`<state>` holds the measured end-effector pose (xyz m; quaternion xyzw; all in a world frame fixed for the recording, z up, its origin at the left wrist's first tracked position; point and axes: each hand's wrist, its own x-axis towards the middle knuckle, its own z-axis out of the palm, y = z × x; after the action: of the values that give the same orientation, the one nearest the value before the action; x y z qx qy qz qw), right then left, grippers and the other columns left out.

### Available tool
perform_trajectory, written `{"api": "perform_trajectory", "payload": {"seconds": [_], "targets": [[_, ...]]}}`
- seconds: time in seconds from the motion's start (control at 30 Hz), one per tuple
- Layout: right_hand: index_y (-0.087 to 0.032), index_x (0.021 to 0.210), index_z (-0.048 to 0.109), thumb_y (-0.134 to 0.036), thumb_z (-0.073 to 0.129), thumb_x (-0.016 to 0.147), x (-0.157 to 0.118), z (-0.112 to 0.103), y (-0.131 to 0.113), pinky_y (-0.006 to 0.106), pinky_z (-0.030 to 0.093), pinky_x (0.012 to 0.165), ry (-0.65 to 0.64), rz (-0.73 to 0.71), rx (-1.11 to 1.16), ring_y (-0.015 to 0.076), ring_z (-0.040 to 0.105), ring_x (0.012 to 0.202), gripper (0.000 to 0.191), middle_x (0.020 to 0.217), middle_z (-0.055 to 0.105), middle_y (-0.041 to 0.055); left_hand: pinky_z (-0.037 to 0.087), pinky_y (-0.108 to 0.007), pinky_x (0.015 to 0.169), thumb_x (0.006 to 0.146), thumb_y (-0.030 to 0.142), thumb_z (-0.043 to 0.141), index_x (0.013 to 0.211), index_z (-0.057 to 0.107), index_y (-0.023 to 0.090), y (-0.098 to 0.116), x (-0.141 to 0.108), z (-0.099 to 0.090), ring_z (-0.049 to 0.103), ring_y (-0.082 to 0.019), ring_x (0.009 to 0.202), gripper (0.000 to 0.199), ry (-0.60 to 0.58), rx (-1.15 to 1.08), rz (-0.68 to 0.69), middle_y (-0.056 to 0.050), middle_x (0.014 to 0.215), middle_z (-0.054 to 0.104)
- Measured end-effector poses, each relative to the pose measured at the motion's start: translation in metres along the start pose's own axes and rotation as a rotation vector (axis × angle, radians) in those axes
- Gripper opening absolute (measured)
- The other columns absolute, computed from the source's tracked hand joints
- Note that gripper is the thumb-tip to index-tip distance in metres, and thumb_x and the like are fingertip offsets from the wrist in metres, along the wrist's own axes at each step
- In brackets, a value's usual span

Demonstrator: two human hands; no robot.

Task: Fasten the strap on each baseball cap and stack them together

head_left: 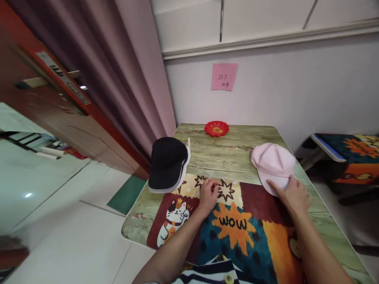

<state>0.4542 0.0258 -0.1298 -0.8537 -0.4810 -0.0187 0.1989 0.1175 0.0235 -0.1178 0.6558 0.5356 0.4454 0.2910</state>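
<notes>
A pale pink cap (272, 159) sits at the right side of the table, its brim pointing toward me. My right hand (296, 196) grips that brim, thumb on top and the other fingers along its right edge, partly hidden. Over the top edge of the patterned mat (233, 236), my left hand (209, 195) rests with curled fingers and nothing visible in them. Left of it lies a black cap (167, 163), stacked on a white one (186, 167) that shows only as a rim and a strap.
A red scalloped dish (216, 129) stands at the back of the wood-grain table (233, 152). Behind it, a pink note (224, 77) is stuck on the wall. A curtain (142, 63) and an open door (74, 106) border the left; another table (349, 150) stands at right.
</notes>
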Motion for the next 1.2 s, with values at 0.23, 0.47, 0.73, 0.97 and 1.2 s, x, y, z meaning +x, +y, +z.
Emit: {"api": "perform_trajectory", "payload": {"seconds": [0.23, 0.47, 0.73, 0.97, 1.2], "targets": [[-0.010, 0.147, 0.046, -0.083, 0.047, 0.079, -0.023, -0.018, -0.021, 0.069, 0.025, 0.109, 0.243, -0.033, 0.147, 0.0503, 0.043, 0.136, 0.100, 0.143, 0.050, 0.0339, 0.045, -0.044, 0.106, 0.081, 0.033, 0.073, 0.125, 0.060, 0.021, 0.024, 0.039, -0.063, 0.059, -0.028, 0.118, 0.048, 0.191, 0.083, 0.123, -0.014, 0.123, 0.062], [-0.013, 0.143, 0.050, -0.065, 0.047, 0.090, -0.053, -0.019, -0.047, 0.065, 0.023, 0.114, 0.297, -0.309, 0.300, 0.0430, 0.045, 0.137, 0.075, 0.150, 0.048, 0.0242, 0.029, -0.057, 0.116, 0.062, 0.050, 0.088, 0.134, 0.054, 0.020, 0.026, 0.132, -0.212, 0.031, -0.044, 0.147, 0.085, 0.532, 0.403, -0.132, -0.021, 0.152, 0.041], [-0.015, 0.132, 0.060, -0.055, 0.053, 0.090, -0.064, -0.023, -0.065, 0.059, 0.035, 0.110, 0.244, -0.382, 0.401, 0.0394, 0.053, 0.130, 0.059, 0.143, 0.056, 0.0212, 0.040, -0.044, 0.111, 0.070, 0.043, 0.083, 0.124, 0.062, 0.017, -0.015, 0.134, -0.219, 0.057, -0.033, 0.125, 0.063, 0.477, 0.314, -0.076, -0.017, 0.128, 0.063], [-0.017, 0.123, 0.068, -0.058, 0.060, 0.087, -0.069, -0.050, -0.074, 0.051, 0.044, 0.107, 0.162, -0.296, 0.613, 0.0357, 0.061, 0.122, 0.055, 0.131, 0.066, 0.0179, 0.042, -0.041, 0.112, 0.075, 0.044, 0.081, 0.127, 0.059, 0.018, 0.024, 0.111, -0.233, 0.059, -0.026, 0.124, 0.061, 0.653, 0.309, 0.158, -0.011, 0.130, 0.063], [-0.025, 0.123, 0.067, -0.058, 0.068, 0.086, -0.082, -0.094, -0.155, 0.045, 0.049, 0.106, -0.583, -0.107, 1.426, 0.0280, 0.068, 0.117, 0.050, 0.131, 0.069, 0.0109, 0.040, -0.048, 0.116, 0.077, 0.052, 0.080, 0.139, 0.050, 0.023, 0.118, 0.066, -0.185, 0.053, -0.030, 0.134, 0.074, 0.386, 0.384, 0.495, -0.012, 0.140, 0.058]]}}
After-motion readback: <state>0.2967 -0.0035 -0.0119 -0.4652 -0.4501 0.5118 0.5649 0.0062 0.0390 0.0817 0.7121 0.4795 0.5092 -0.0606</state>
